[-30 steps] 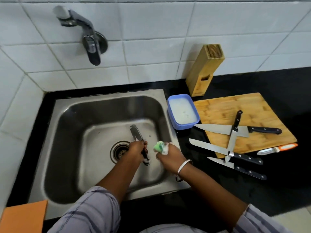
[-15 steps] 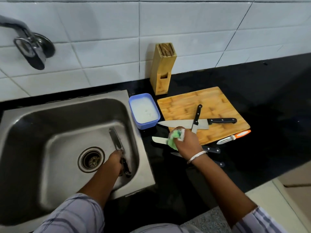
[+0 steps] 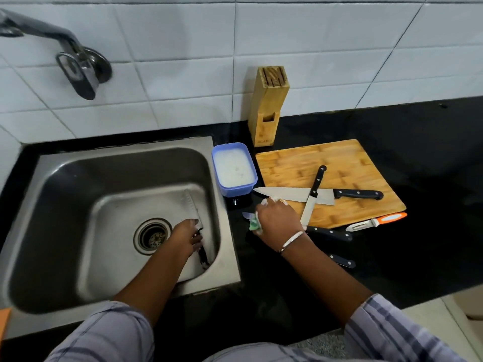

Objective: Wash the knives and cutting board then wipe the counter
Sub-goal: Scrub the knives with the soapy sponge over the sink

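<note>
My left hand (image 3: 186,237) is down in the steel sink (image 3: 52,184), closed on the black handle of a wide-bladed knife (image 3: 192,209) whose blade lies on the sink floor. My right hand (image 3: 278,223) is over the black counter, closed on a green and white sponge (image 3: 253,222), just above a knife whose tip (image 3: 245,215) and handle (image 3: 329,233) show. Two black-handled knives cross on the wooden cutting board (image 3: 339,163): a large chef's knife (image 3: 292,194) and a narrower one (image 3: 312,197). Another handle (image 3: 341,260) pokes out beside my forearm.
A blue tub of soapy white liquid (image 3: 234,168) sits between sink and board. A wooden knife block (image 3: 268,105) stands against the tiled wall. An orange-handled peeler (image 3: 376,222) lies at the board's front right corner. The tap (image 3: 75,64) hangs over the sink's left.
My right hand with the sponge left the sink, crossed to the counter and came down over the knives. My left hand lowered the knife onto the sink floor. My view swung right.
</note>
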Available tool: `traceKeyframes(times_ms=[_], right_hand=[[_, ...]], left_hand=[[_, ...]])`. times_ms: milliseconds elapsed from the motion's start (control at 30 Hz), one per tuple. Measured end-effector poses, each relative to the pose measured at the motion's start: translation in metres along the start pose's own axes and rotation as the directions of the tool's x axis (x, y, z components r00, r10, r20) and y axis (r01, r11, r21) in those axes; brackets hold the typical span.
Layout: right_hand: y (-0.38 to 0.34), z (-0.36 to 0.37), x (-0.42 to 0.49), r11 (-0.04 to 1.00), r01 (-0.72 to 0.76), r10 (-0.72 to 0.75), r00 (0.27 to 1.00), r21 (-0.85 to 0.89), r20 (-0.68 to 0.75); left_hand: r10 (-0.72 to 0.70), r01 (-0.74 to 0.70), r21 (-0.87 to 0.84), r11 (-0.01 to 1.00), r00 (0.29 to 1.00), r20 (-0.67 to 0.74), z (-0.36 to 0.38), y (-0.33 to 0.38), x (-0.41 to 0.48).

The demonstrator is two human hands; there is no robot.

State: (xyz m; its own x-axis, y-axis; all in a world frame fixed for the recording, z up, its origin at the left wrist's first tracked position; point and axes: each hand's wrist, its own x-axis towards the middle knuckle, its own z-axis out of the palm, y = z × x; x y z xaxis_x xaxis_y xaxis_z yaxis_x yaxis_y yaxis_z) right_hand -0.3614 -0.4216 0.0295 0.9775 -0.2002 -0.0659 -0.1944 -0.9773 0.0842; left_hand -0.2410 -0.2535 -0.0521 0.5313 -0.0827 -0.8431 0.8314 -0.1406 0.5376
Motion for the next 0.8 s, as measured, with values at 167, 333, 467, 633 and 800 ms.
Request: traceKeyframes(times_ms=[167,333,467,633,800], right_hand=[[-0.004,-0.011,0.005,0.987,0.095,-0.092,0.995,-0.132,0.031],[-0.011,-0.027,0.012,0.990,0.126,-0.134,0.979,-0.060,-0.155],[-0.027,-0.047,0.021,0.960,0.245,-0.184,0.919,0.138,-0.350],[-0.060,-0.094,0.047,0.830,0.226,0.013,0.906,0.511,-0.422],[-0.088,-0.109,0.079,0.528,0.062,0.315,0.912,0.847,-0.263]], left_hand=[[0.057,-0.058,0.015,0.998,0.998,0.035,0.001,0.011,-0.014],[0.134,-0.139,0.087,0.986,0.989,0.061,0.000,0.022,-0.028],[0.203,-0.313,0.294,0.903,0.915,0.350,-0.016,0.032,-0.041],[0.190,-0.389,0.187,0.902,0.745,0.639,-0.029,0.037,-0.051],[0.256,-0.324,-0.018,0.946,0.712,0.654,-0.040,0.041,-0.061]])
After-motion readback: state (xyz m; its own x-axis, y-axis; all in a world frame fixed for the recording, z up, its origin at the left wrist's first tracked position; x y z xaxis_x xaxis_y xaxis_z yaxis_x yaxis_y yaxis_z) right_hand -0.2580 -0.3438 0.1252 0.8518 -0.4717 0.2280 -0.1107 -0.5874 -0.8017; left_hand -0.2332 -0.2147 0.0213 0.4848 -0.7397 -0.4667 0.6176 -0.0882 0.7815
